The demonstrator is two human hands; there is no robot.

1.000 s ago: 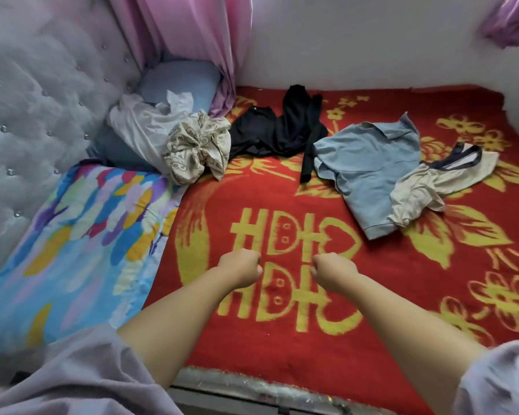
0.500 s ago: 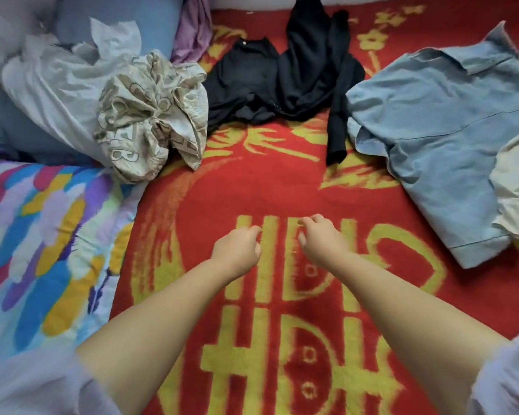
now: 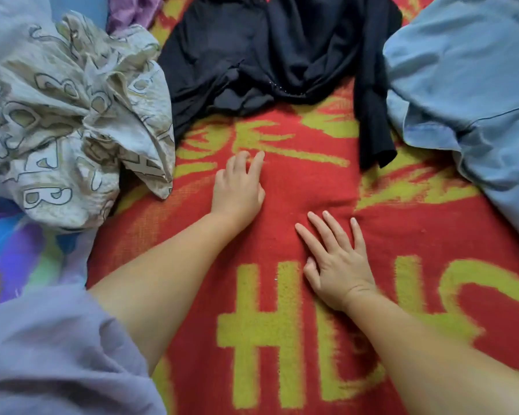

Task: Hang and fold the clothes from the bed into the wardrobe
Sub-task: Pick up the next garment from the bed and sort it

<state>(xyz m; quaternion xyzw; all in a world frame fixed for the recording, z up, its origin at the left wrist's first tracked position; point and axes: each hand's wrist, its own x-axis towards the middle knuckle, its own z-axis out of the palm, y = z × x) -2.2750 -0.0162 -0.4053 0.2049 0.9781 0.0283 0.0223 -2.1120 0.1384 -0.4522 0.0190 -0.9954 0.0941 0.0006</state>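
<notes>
On the red blanket (image 3: pixel 297 190) the black garment (image 3: pixel 270 55) lies crumpled straight ahead, one sleeve (image 3: pixel 375 130) trailing toward the flat, open right hand (image 3: pixel 336 262), though the loosely spread, empty left hand (image 3: pixel 237 187) is nearer.

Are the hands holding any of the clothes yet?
No, nothing is held. The left hand and the right hand are both open on the red blanket, short of the black garment.
</notes>
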